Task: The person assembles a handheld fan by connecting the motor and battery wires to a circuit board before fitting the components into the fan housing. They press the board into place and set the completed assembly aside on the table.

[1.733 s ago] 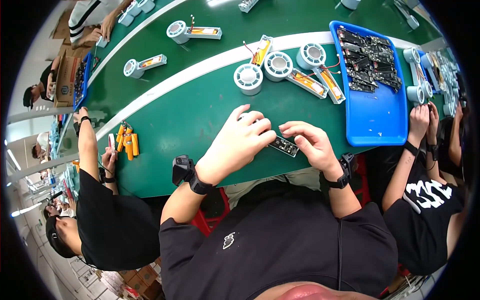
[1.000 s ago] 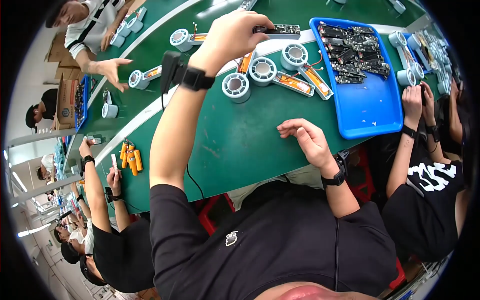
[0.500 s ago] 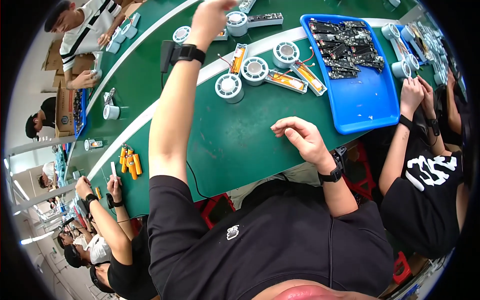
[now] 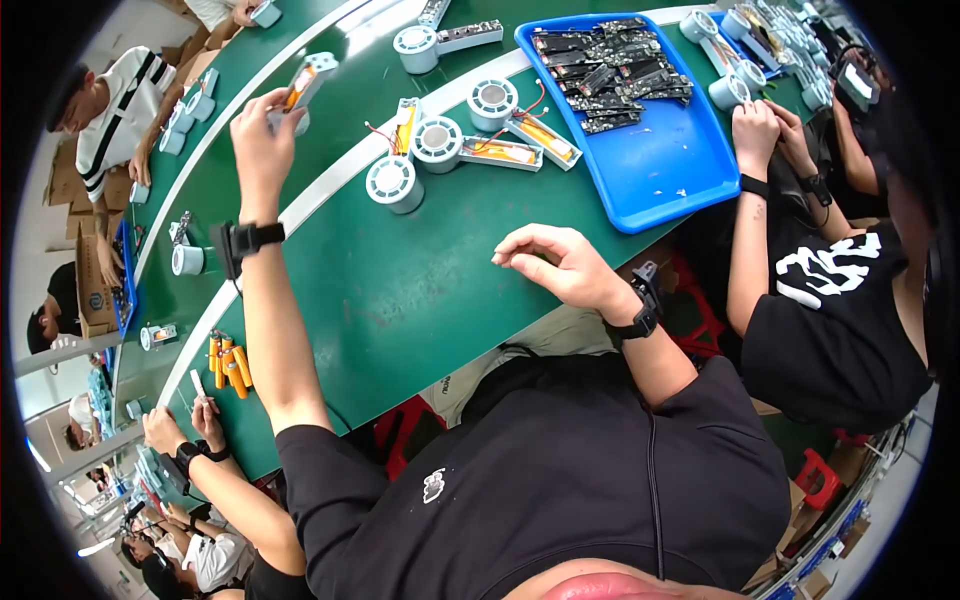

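Observation:
My left hand (image 4: 266,130) is stretched out over the far side of the bench. Its fingers close around a light blue handheld fan body (image 4: 318,68), whose handle shows an orange battery inside. Above the near green bench top, my right hand (image 4: 560,262) hovers with loosely curved fingers and the thumb apart, nothing visible in it. Between the hands and the white strip lie several fan bodies with round grilled heads (image 4: 437,143). Their handles lie open, showing orange batteries (image 4: 503,151) and thin red wires.
A blue tray (image 4: 660,190) of black circuit boards stands to the right. Orange batteries (image 4: 230,364) lie in a cluster at left. Another fan body (image 4: 415,48) rests beyond the white strip (image 4: 330,190). Co-workers' hands (image 4: 757,135) work at the right, others at left.
My left hand has come back from the far top and now holds a fan body raised off the bench. The whole view has shifted; my right hand keeps nearly the same pose.

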`<action>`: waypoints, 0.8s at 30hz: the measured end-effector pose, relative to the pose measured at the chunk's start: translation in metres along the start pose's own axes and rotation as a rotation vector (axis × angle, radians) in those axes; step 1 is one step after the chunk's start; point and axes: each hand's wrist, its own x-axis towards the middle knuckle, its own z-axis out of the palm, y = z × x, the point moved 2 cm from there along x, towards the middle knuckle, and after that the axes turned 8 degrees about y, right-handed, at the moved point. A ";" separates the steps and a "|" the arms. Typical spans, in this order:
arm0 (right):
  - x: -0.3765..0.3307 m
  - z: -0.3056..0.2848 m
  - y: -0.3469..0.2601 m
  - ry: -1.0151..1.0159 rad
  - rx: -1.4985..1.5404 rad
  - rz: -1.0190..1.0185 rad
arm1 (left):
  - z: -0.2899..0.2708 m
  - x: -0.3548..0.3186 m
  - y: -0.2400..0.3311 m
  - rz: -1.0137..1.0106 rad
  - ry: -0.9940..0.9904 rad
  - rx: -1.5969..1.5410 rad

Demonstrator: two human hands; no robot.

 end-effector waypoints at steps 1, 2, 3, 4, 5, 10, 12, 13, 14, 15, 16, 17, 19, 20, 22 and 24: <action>0.000 -0.009 -0.012 -0.008 -0.113 -0.090 | -0.024 -0.010 0.008 -0.177 -0.009 -0.181; -0.003 -0.016 -0.025 -0.038 -0.227 -0.172 | -0.047 -0.024 0.025 -0.175 -0.005 -0.380; -0.002 -0.030 -0.037 0.111 -0.362 -0.276 | -0.068 -0.042 0.044 -0.291 -0.028 -0.555; 0.009 -0.049 -0.049 0.229 -0.510 -0.376 | -0.086 -0.056 0.071 -0.074 -0.095 -0.412; 0.021 -0.068 -0.056 0.374 -0.629 -0.378 | -0.097 -0.070 0.099 0.110 -0.146 -0.279; 0.082 -0.141 -0.050 0.499 -1.128 -0.340 | -0.057 -0.125 0.204 0.442 -0.573 -0.174; 0.094 -0.152 -0.038 0.317 -1.229 -0.377 | -0.035 -0.132 0.219 0.515 -0.600 -0.137; 0.096 -0.155 -0.033 0.312 -1.227 -0.424 | -0.025 -0.134 0.224 0.565 -0.589 -0.148; 0.102 -0.157 -0.030 0.324 -1.263 -0.472 | -0.014 -0.133 0.227 0.620 -0.565 -0.153; 0.106 -0.157 -0.027 0.335 -1.292 -0.511 | -0.006 -0.133 0.230 0.677 -0.593 -0.129; 0.109 -0.156 -0.023 0.328 -1.325 -0.535 | -0.003 -0.133 0.233 0.670 -0.557 -0.160; 0.115 -0.156 -0.022 0.347 -1.312 -0.547 | 0.000 -0.132 0.236 0.683 -0.553 -0.141; 0.125 -0.156 -0.019 0.259 -1.446 -0.563 | 0.001 -0.131 0.243 0.714 -0.565 -0.118; 0.127 -0.157 -0.017 0.203 -1.524 -0.531 | -0.001 -0.133 0.245 0.716 -0.581 -0.123; 0.130 -0.162 -0.022 0.200 -1.508 -0.560 | -0.007 -0.133 0.246 0.605 -0.524 -0.192; 0.129 -0.166 -0.031 0.160 -1.514 -0.565 | -0.013 -0.138 0.242 0.532 -0.517 -0.227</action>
